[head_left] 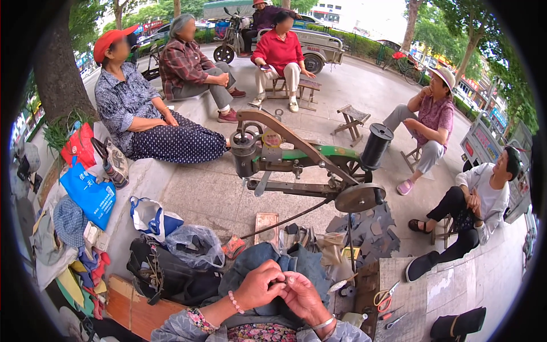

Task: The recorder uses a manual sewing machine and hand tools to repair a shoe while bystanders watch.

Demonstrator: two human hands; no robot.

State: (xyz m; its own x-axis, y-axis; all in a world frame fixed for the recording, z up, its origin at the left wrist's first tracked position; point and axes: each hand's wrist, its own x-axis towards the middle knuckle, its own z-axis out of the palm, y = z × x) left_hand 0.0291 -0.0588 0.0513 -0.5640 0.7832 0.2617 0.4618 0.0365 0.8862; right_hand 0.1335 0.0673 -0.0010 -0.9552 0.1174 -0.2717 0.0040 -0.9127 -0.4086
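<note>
On the left, a bright blue bag (90, 194) sits on the stone ledge (142, 171), and just beyond that ledge's inner edge a white-and-blue bag (152, 218) stands on the paving (199, 199). A clear plastic bag (195, 246) comes next, looking thin and limp. Soft blue cloth (246, 267) lies bunched at the lap, its folds under and beyond the hands.

The left hand (259, 286) comes in from the lower edge, fingers curled, thumb and fingertips pinched on a small dark piece (278, 281). The piece is above the cloth, roughly midway between its left and right edges, mostly hidden by fingers. It is probably very light and easy to drop; whether it is stiff or soft, slick or fragile, I cannot tell. A fingertip pinch suits it best, one at each end, since so little surface is exposed.

The right hand (303, 296) meets the left there, thumb and forefinger drawn close against the piece; whether they clamp it or only steady it, I cannot tell.

Farther right, orange-handled scissors (386, 296) lie near the edge of a brown wooden box (369, 293). They look rigid and fairly light, best taken by the handle loops, away from the blades.
</note>
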